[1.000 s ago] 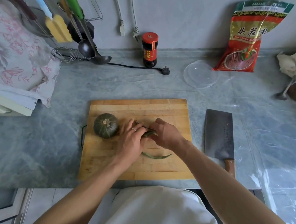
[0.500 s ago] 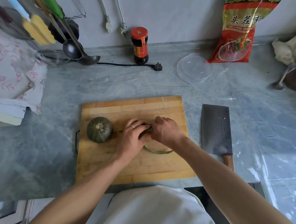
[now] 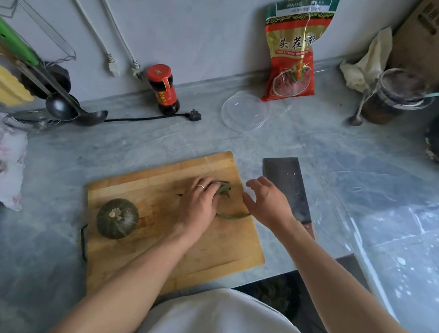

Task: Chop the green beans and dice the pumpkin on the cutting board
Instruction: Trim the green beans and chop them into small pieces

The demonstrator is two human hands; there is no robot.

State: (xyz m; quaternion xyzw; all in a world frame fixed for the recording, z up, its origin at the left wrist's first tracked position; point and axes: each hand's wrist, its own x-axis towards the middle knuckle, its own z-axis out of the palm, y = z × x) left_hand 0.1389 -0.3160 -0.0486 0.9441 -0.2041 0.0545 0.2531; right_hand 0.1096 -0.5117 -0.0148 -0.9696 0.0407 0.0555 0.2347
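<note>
Beans: we note the slim green beans point(image 3: 223, 190) bunched on the far right part of the rectangular wooden cutting board point(image 3: 159, 188), with one curved pod point(image 3: 233, 216) lying loose just nearer us.
Left hand: our left hand point(image 3: 197, 203) lies over the bunch, fingers bent down onto it, pinning it to the wood (a ring shows on one finger).
Right hand: our right hand point(image 3: 267, 203) hovers past the board's right edge, fingers spread and holding nothing, above the cleaver.
Bean handling: we judge the pods light, bendy and apt to roll or splay; best pinned near the middle of the bunch, fingertips tucked back from the cut end.
Pumpkin: the small round dark-green pumpkin point(image 3: 117, 218), stem up, sits whole on the board's near left part, well apart from the beans.
Pumpkin handling: likely dense with a hard rind, and prone to rock on its round base; we would steady it from the top and side and halve it first for a flat face.
Cleaver: the broad steel cleaver with a wooden handle point(image 3: 284, 186) lies flat on the grey marbled counter point(image 3: 163, 141), just right of the board.
Progress: nothing appears cut yet.
</note>
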